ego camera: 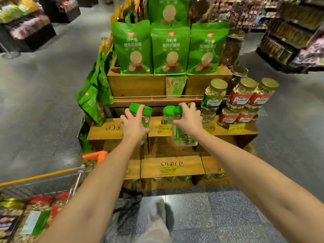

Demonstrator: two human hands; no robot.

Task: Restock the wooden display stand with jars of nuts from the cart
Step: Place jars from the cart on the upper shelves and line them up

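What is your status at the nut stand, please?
Left hand grips green-lidded jar; right hand grips second jar. Both at middle shelf of wooden stand. Third jar stands between them.

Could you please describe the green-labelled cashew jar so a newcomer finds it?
On the wooden display stand, look at the gold-lidded cashew jars stacked at the middle tier's right end. It is the leftmost upper jar: green label, neighbours red.

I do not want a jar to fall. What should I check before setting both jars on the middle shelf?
1. Left hand grips its green-lidded jar: ok.
2. Right hand grips the second jar: ok.
3. Both jars are capped: ok.
4. Bare room on the middle shelf, left side: ok.
5. Stacked cashew jars beside the right hand are steady: cannot tell.
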